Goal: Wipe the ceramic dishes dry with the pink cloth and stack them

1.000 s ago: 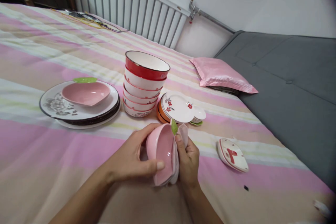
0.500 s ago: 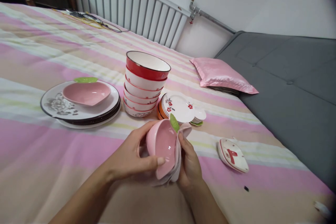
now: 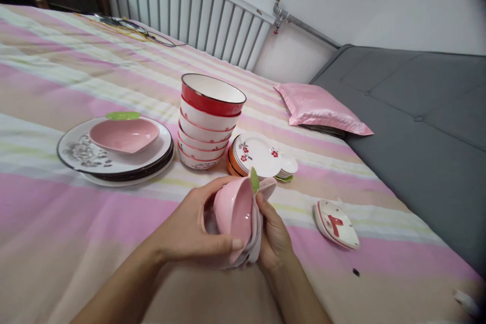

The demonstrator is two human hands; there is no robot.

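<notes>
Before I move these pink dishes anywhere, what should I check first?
1. Left hand grips the pink dishes: ok, thumb lies across the front rim.
2. Right hand backs them from behind: ok.
3. Dishes held level: not ok, they stand on edge.
4. Number of dishes in the hold: cannot tell.
5. Lone pink dish sits flat on the plate stack: ok.
6. Bowl stack apart from both hands: ok.
</notes>
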